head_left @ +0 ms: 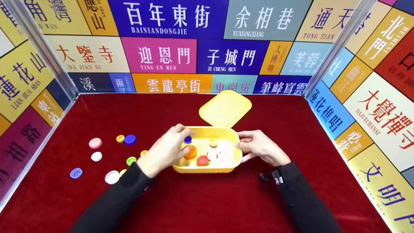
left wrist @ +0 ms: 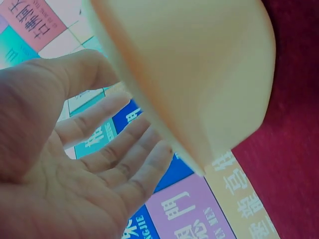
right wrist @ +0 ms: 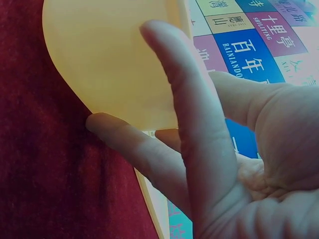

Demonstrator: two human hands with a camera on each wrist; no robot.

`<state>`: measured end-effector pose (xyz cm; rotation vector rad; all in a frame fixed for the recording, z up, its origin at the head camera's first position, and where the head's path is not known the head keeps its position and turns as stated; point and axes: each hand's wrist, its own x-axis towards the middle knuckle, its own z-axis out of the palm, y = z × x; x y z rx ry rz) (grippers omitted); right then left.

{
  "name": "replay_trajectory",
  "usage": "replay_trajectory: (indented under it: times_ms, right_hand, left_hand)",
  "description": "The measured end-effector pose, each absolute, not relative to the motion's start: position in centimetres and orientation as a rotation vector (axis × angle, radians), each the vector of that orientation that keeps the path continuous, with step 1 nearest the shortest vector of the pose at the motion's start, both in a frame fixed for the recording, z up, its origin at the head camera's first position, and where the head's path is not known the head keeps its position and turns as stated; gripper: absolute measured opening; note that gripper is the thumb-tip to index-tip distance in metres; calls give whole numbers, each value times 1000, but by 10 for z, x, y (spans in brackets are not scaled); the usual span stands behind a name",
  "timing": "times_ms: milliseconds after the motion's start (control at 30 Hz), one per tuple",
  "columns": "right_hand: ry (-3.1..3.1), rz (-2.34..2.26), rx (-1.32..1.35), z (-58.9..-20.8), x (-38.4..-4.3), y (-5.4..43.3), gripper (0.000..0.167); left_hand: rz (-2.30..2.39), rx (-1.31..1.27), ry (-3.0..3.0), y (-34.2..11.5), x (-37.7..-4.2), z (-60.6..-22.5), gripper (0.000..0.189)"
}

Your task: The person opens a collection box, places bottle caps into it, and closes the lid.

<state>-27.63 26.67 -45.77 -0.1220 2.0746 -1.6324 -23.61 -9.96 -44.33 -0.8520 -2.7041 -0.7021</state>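
A yellow plastic box holds several bottle caps, among them an orange cap, a red cap and a small yellow cap. My left hand reaches over the box's left rim, its fingers spread and loosely bent in the left wrist view. A dark blue cap is just below those fingertips; whether they touch it is unclear. My right hand holds the box's right end. In the right wrist view, its fingers lie along the outer wall, with the thumb tip hidden behind the rim.
A yellow lid lies behind the box. Left of it are scattered caps: pink, white, blue, green, purple-blue and others, some partly hidden by the left arm. Printed panels wall in the red cloth.
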Motion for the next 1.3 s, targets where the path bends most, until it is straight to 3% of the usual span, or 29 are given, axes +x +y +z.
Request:
replay_trajectory:
  times_ms: [400, 1000, 1300]
  right_hand:
    - [2071, -1637, -156, -459, -275, 267, 63]
    - [2087, -1630, -126, -460, -275, 267, 63]
    - [2084, -1631, -133, -460, -276, 267, 64]
  left_hand:
    - [-805, -622, -2689, -139, -249, -440, 45]
    - [-740, -265, -2921, -221, -275, -464, 49]
    - [-635, -227, -3068, -238, -279, -470, 48]
